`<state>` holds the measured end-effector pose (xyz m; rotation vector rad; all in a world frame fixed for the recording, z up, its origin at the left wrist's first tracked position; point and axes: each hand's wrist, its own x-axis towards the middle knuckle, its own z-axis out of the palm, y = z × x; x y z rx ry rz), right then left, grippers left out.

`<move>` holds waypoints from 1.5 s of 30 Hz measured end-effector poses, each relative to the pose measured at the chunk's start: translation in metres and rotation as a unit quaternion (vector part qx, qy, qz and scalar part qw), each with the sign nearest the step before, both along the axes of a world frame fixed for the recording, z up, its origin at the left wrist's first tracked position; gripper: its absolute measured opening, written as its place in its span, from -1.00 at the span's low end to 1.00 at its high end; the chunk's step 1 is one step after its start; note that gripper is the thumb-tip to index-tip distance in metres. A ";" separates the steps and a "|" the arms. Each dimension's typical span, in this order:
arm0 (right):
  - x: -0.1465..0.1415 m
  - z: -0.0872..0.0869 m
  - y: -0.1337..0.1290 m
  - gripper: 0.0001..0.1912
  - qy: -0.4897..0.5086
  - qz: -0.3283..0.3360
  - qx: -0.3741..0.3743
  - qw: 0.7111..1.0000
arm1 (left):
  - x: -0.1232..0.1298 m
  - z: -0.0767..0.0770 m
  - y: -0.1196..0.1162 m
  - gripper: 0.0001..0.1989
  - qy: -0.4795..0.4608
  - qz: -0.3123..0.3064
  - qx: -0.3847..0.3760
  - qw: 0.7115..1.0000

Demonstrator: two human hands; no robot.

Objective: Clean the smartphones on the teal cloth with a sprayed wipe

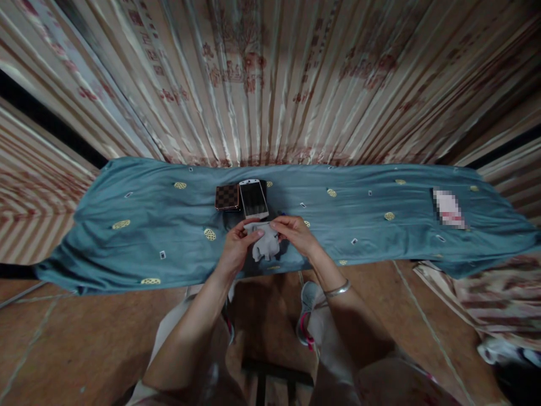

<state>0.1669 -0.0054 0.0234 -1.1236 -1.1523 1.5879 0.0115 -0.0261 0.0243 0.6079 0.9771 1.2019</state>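
A small light-grey cloth [266, 243] hangs between my two hands near the front edge of the table. My left hand [237, 246] pinches its upper left side, thumb on top. My right hand [295, 232] grips its upper right side between thumb and fingers. Just beyond the cloth lies a white smartphone [253, 198] with a dark screen, its lower end close to my left fingertips. Left of the phone is a brown checkered wallet [227, 197]. Something small and dark blue shows by my right fingers, too hidden to name.
A teal cloth with yellow pineapple prints covers the long table [363, 225]. A pixelated white and red item [448, 208] lies at the far right. Patterned curtains [270, 84] hang behind. Below are my legs, a dark stool-like frame [276, 372] and a tiled floor.
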 end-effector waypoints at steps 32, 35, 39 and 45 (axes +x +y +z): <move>0.039 0.000 0.009 -0.60 -0.007 -0.102 0.030 0.994 | -0.016 -0.002 0.007 -0.68 0.047 0.080 0.037 0.995; 0.037 0.004 0.007 -0.62 0.014 -0.104 0.024 0.994 | -0.014 -0.002 0.007 -0.68 0.031 0.076 0.025 0.996; 0.031 0.014 0.000 -0.64 0.063 0.008 0.036 0.997 | -0.014 0.001 0.008 -0.68 -0.016 0.068 0.003 0.998; 0.025 0.009 0.002 -0.71 0.032 0.028 0.103 0.994 | -0.017 0.004 0.010 -0.75 -0.054 0.063 0.019 0.996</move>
